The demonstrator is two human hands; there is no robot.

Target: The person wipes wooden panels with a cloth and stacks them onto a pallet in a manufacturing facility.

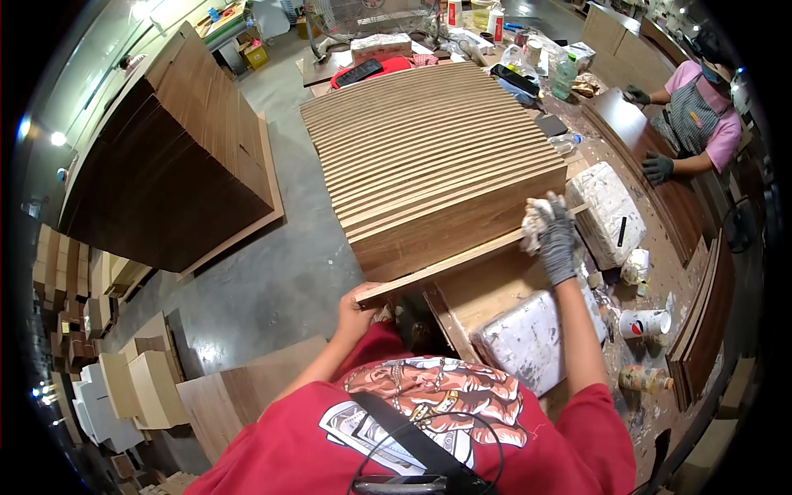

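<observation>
A long, narrow wooden board lies slantwise in front of me, its pale edge facing up. My left hand, bare, is closed around the near left end of this board. At its right part, my right hand in a grey glove presses a crumpled whitish rag against the board. The gloved fingers are bent over the rag and partly hide it. Just beyond the board stands a row of brown wood-grain panels, set on edge side by side, with their pale edges up.
A paint-spattered white block sits right of my hand, another nearer me. A paper cup and a jar stand on the stained bench. Tall stacked panels rise at left. A co-worker handles dark boards at right.
</observation>
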